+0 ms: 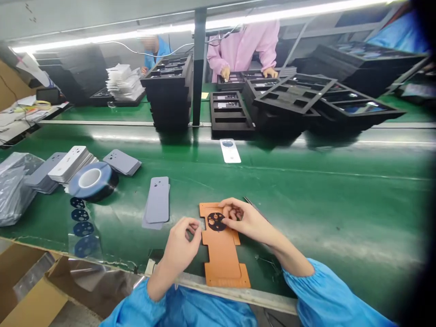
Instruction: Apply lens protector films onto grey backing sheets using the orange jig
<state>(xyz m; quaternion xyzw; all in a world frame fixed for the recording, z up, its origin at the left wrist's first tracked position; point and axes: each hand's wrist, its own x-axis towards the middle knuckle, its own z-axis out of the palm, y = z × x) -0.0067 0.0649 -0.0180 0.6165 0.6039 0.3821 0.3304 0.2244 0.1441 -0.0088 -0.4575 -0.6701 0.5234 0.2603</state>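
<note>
An orange jig plate [223, 256] with notched sides lies at the front of the green bench. A round black sticker [214, 222] with several holes sits at its upper part. My right hand [250, 222] reaches over the jig's upper right, fingers curled and thumb at the sticker's edge. Beside the jig's left edge, my left hand [182, 243] is closed in a pinch; whatever is between its fingertips is too small to make out. Dark tweezers [252, 203] lie partly hidden behind my right hand. Left of the jig are grey phone-back-shaped sheets [158, 200], slightly fanned.
A blue tape roll [111, 181] trails a clear strip of round stickers [83, 229]. White sheets [70, 162] are stacked behind it, near a plastic bag [13, 188]. A white card [230, 151] lies ahead. Black trays [172, 97] line the back, where a pink-sleeved co-worker [243, 45] handles trays.
</note>
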